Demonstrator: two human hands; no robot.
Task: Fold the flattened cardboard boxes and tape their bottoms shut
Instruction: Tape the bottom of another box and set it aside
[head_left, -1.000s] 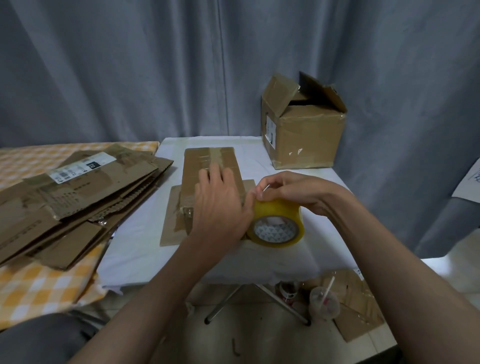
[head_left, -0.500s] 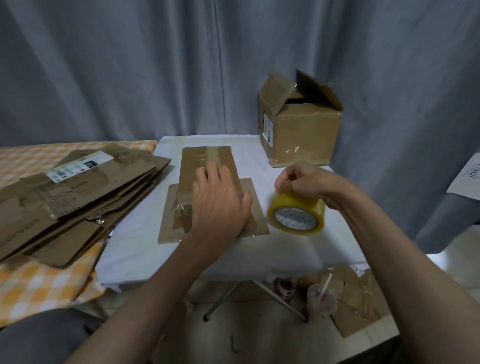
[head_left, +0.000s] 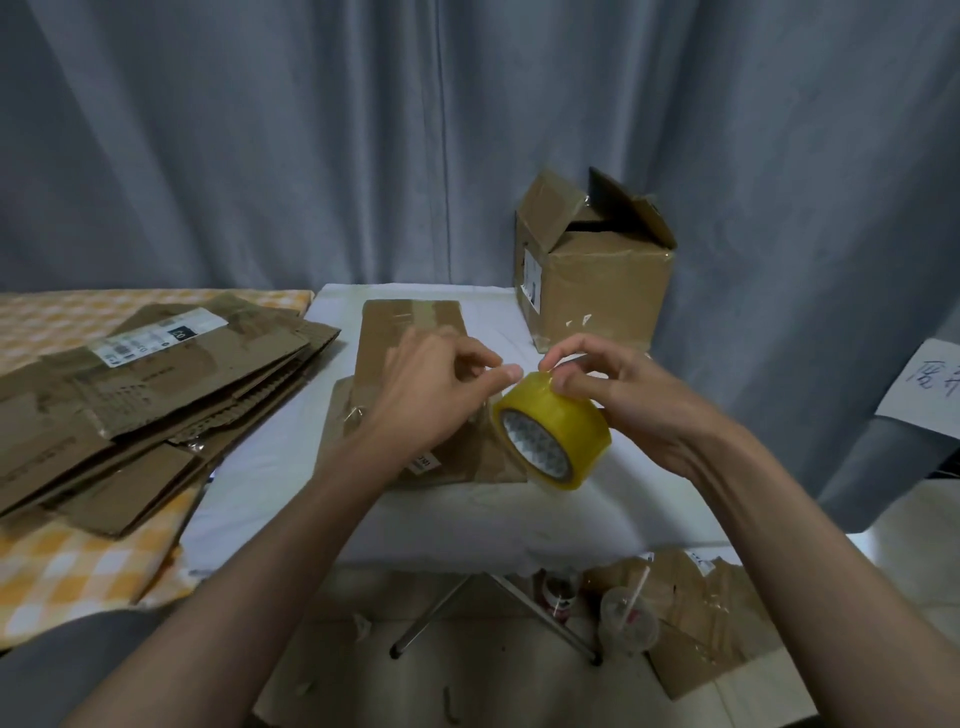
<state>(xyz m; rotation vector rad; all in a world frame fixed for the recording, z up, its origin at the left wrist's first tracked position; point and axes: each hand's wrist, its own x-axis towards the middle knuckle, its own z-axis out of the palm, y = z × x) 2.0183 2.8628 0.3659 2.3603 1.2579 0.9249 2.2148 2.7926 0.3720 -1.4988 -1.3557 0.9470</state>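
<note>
on the floor nearest the viewer lie torn cardboard scraps (head_left: 717, 623) and a plastic cup with a straw (head_left: 627, 621), beside the metal legs of the small table (head_left: 519, 525), which is draped in white cloth. above the table's front edge both forearms reach in. the right hand (head_left: 639, 410) holds the yellow tape roll (head_left: 553, 434) in the air, fingers curled over its top rim and the roll tilted so its patterned core faces the camera. the left hand (head_left: 441, 395) is lifted just beside the roll, thumb and forefinger drawn close together at the roll's upper edge as if pinching the loose tape end; whether any tape sits between them is too fine to tell. under the left hand, on the cloth, lies the folded box (head_left: 415, 338) with its flaps laid flat and strips of old tape across the far end. the step in hand looks like starting the tape for the bottom seam. the next move calls for a firm pinch on the tape end, a pull to free a length, and then bringing it down along the seam of the flaps. to the left, on a checked cloth, waits the pile of flattened boxes (head_left: 145, 395). at the table's far right corner stands an assembled box (head_left: 597, 270) with its top flaps open, and a grey curtain (head_left: 311, 130) closes the back.
</note>
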